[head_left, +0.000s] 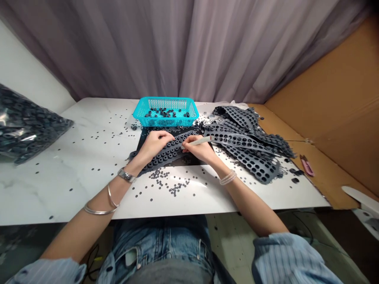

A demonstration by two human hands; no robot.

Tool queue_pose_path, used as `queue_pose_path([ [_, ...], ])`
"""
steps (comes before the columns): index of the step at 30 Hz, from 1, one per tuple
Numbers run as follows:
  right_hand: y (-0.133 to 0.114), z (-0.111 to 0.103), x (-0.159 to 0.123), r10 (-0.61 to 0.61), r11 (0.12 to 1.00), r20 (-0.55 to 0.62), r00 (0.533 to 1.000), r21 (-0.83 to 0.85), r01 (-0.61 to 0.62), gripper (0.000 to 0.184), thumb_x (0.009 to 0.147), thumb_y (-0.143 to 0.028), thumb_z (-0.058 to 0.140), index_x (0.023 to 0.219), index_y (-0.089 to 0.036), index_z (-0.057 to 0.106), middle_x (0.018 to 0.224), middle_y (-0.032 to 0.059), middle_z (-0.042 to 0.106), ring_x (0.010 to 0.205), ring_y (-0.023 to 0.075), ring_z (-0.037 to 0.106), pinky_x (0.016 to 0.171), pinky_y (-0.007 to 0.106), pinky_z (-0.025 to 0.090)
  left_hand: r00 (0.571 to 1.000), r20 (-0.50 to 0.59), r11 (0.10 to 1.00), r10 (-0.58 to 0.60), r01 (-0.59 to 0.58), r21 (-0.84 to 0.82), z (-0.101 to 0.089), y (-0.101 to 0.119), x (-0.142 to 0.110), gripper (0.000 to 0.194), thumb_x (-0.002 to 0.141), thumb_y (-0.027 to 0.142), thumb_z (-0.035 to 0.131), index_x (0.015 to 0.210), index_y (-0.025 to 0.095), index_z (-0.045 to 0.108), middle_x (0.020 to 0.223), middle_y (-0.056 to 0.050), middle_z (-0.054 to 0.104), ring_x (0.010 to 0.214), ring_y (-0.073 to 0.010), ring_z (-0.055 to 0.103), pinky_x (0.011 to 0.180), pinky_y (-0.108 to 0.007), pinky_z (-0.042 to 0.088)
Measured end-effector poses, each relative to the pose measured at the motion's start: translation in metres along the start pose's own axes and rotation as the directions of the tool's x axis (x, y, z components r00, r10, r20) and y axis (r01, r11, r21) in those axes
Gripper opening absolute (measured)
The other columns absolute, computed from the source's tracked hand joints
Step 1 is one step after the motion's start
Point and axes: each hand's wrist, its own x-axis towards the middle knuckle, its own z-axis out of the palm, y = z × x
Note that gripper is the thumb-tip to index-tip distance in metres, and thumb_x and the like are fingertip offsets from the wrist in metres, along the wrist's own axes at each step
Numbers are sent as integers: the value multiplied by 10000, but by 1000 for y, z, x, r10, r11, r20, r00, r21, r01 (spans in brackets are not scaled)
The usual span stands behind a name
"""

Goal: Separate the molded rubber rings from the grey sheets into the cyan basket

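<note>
A dark grey rubber sheet (167,152) with rows of ring-shaped pieces lies slantwise on a black mat (194,159). My left hand (155,145) rests over its upper left part, fingers curled and pressed together; whether anything is pinched in them is hidden. My right hand (199,148) is closed round a white pen-like stick (203,140), its tip down at the sheet just right of the left hand. Small black discs (174,189) lie scattered in front of the sheet.
A turquoise basket (166,123) with black pieces stands behind the mat. Punched rubber sheets (251,152) are heaped at the right, with pink-handled snips (307,165) beyond. A clear bag of black pieces (26,126) sits at the left. A cardboard wall (331,86) bounds the right side.
</note>
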Motion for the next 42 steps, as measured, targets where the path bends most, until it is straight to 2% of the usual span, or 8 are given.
queue_pose_path([
  [2, -1, 0, -1, -6, 999, 3, 1000, -34, 6, 149, 786, -220, 549, 701, -149, 650, 663, 45, 704, 618, 129, 646, 563, 194, 468, 990, 38, 934, 134, -139, 330, 5, -1, -3, 122, 711, 223, 661, 803, 185, 731, 823, -45, 594, 851, -206, 539, 812, -343, 439],
  [5, -3, 0, -2, -10, 997, 5, 1000, -80, 11, 159, 792, -216, 535, 717, -149, 658, 668, 38, 704, 609, 120, 626, 550, 187, 441, 954, 172, 658, 244, -294, 693, 12, -5, -6, 237, 748, 271, 638, 944, 181, 738, 852, -63, 575, 861, -234, 554, 837, -383, 427],
  [12, -19, 1, -3, -9, 982, 20, 1000, -188, 12, 136, 761, -172, 559, 668, -145, 653, 623, 26, 674, 558, 108, 555, 492, 198, 352, 941, 244, 509, 234, -332, 794, 20, -11, -2, 179, 774, 224, 567, 875, 176, 707, 854, -75, 559, 917, -256, 559, 836, -371, 437],
  [18, -36, 2, -1, 9, 973, 11, 1000, -230, -7, 162, 720, -106, 562, 571, -146, 610, 554, 32, 632, 530, 110, 509, 481, 220, 320, 936, 256, 537, 242, -349, 768, 26, -13, 1, 138, 770, 172, 530, 741, 164, 665, 818, -81, 562, 869, -250, 548, 797, -374, 425],
  [24, -25, 1, 2, 35, 991, 30, 999, -132, -31, 150, 728, -101, 562, 605, -144, 635, 592, 47, 673, 536, 116, 552, 489, 206, 377, 951, 140, 744, 277, -304, 595, 6, 2, -1, 157, 822, 263, 551, 853, 177, 679, 756, -23, 587, 710, -160, 530, 676, -299, 411],
  [27, -14, 2, 5, 61, 996, 23, 998, -63, -59, 122, 746, -129, 570, 653, -147, 648, 622, 50, 691, 559, 122, 602, 511, 196, 437, 992, -59, 993, 113, -115, -37, -8, 10, 1, 79, 804, 241, 636, 841, 173, 648, 808, -17, 591, 687, -103, 505, 574, -230, 381],
  [30, -7, 0, 6, 100, 995, 3, 995, 12, -100, 103, 765, -158, 579, 679, -155, 634, 635, 48, 694, 577, 128, 644, 529, 195, 490, 989, 40, 855, -145, 146, -498, -11, 10, 6, 55, 754, 130, 676, 743, 141, 623, 802, -50, 589, 650, -82, 487, 486, -195, 346],
  [42, 13, -9, 15, 63, 997, -103, 993, 49, -59, 151, 802, -248, 567, 679, -163, 587, 687, 46, 686, 656, 133, 651, 581, 201, 482, 914, 254, 607, -318, 402, -686, 1, 3, 6, 154, 864, 60, 545, 920, 89, 685, 921, -128, 623, 743, -93, 580, 575, -152, 500],
])
